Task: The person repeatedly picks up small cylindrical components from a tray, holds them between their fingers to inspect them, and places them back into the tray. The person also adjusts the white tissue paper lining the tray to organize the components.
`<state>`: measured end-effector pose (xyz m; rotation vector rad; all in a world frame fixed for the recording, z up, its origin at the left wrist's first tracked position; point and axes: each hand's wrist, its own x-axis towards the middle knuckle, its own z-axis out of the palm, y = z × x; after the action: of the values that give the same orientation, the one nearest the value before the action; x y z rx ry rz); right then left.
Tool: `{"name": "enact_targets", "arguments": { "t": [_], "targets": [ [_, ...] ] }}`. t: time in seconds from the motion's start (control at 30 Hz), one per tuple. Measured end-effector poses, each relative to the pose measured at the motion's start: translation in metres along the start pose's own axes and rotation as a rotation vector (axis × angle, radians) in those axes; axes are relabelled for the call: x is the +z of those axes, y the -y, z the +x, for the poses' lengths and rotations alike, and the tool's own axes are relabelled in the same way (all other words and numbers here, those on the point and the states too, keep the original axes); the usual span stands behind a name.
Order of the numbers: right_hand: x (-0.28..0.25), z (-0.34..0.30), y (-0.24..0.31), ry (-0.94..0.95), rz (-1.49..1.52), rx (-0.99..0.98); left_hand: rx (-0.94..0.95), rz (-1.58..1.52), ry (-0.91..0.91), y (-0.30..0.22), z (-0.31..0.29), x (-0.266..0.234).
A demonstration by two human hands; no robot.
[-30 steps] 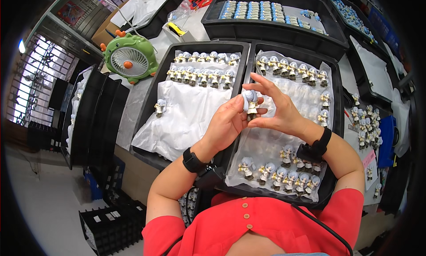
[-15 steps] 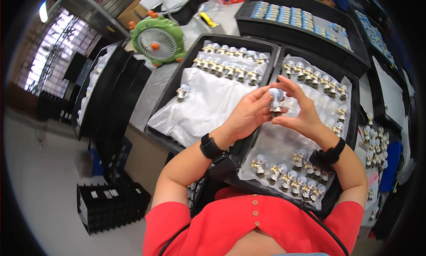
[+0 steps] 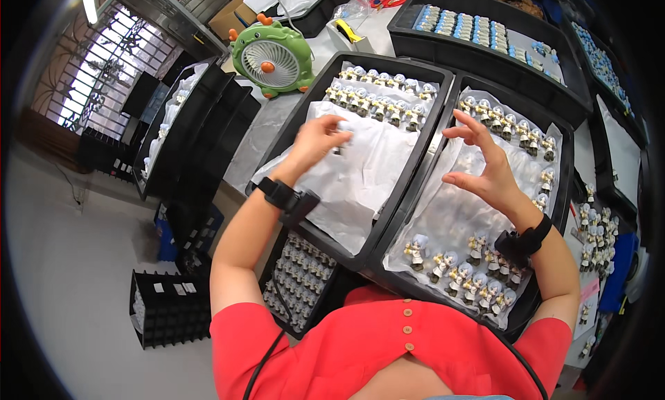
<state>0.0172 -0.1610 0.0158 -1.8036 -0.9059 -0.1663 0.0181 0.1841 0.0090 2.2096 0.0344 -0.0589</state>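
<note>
My left hand [image 3: 315, 145] is over the left black tray [image 3: 360, 263], its fingers pinched on a small pale-haired figurine [image 3: 340, 138]. That figurine is blurred and partly covered by my fingers. White sheeting [image 3: 360, 185] lies beneath it, and rows of similar figurines [image 3: 379, 109] stand at the tray's far end. Above the right black tray [image 3: 409, 213], my right hand [image 3: 488, 168] is open, thumb and fingers apart with nothing between them. More figurines [image 3: 458, 279] lie on the near part of the right tray's sheeting, and others line its far and right sides.
A green fan [image 3: 273, 59] stands beyond the left tray, near a tape dispenser [image 3: 348, 34]. Another black tray [image 3: 422, 43] with blue-and-white pieces sits at the back. Loose figurines [image 3: 597, 237] lie at the right. Stacked trays [image 3: 201, 133] rise at the left; a lower tray [image 3: 298, 279] is near my waist.
My left hand has carried the figurine left from between both hands to over the left tray. My right hand has let go and opened. The whole view has shifted slightly.
</note>
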Motion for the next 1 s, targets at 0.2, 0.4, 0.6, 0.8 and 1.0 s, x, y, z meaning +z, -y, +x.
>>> {"name": "enact_targets", "arguments": {
  "t": [0.2, 0.4, 0.6, 0.8, 1.0],
  "targets": [
    [-0.001, -0.001, -0.005, -0.010, -0.038, 0.019, -0.117, 0.529, -0.161, 0.032, 0.017, -0.037],
    [-0.014, 0.006, -0.001, -0.083, -0.089, 0.059, -0.130, 0.768, -0.115, 0.043, 0.030, -0.026],
    [-0.037, 0.013, 0.018, -0.069, -0.117, 0.162, -0.123, 0.893, -0.042, 0.037, 0.036, -0.018],
    [-0.077, 0.013, 0.046, 0.053, -0.301, 0.242, -0.118, 0.850, 0.033, 0.020, 0.025, -0.017],
    [-0.100, 0.008, 0.072, 0.045, -0.402, 0.283, -0.067, 0.839, -0.034, 0.039, 0.028, -0.016]
  ]
}}
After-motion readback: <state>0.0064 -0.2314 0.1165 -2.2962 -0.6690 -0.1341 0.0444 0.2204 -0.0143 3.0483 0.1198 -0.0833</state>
